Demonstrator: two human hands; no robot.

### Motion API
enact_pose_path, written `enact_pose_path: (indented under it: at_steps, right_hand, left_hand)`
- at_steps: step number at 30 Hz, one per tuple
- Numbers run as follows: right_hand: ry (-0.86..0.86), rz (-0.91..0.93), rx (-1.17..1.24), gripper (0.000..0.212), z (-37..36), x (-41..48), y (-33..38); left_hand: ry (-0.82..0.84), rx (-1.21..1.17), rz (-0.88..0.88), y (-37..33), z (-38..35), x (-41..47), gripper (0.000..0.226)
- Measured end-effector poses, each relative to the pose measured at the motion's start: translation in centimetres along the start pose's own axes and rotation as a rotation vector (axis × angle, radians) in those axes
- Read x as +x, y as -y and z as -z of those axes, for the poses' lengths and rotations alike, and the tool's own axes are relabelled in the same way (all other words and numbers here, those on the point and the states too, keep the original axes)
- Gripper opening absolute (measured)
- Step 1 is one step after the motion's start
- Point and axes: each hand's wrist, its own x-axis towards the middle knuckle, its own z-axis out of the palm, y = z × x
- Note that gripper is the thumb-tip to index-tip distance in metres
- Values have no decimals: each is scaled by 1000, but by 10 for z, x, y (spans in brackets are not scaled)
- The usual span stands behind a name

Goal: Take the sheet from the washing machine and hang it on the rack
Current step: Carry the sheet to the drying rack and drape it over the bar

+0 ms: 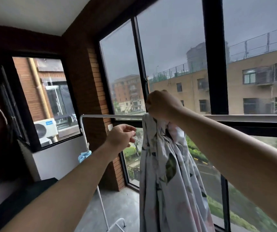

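A pale sheet (167, 173) with a leaf and flower print hangs bunched in long folds from the white rack bar (112, 116), which runs level across the window. My right hand (162, 104) is closed on the top of the sheet just above the bar. My left hand (121, 135) hovers below the bar, a little left of the sheet, with fingers loosely spread and nothing in it. It is not touching the cloth. No washing machine is in view.
The rack's white upright (84, 131) drops at the left, with a blue item (83, 156) clipped to it. Its white foot (117, 222) rests on the grey floor. Large black-framed windows (214, 64) stand right behind the bar. A dark counter (34, 190) runs along the left.
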Motion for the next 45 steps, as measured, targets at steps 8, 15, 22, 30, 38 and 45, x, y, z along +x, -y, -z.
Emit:
enact_pose_path:
  at_steps: [8,15,22,30,38,45]
  right_hand:
    - [18,-134,-26,14,-55,57,-14]
    - [4,-242,-137,8,-87,70,-23]
    - [-75,-404,-300,11,-91,66,-7]
    - [-145,-576,-471,8,-96,56,18]
    - [-138,-454,-654,13,-121,26,51]
    - [-149,-371,-1062,21,-150,11,49]
  left_hand:
    - [127,-52,-56,32,-17,79,12]
    - [372,-218,-153,55,-28,128,8]
    - [621,-365,-280,69,-27,154,3]
    - [295,51,-763,100,-29,190,11]
    - [81,71,-1001,81,-21,209,18]
    - [327,-22,-870,80,-34,220,17]
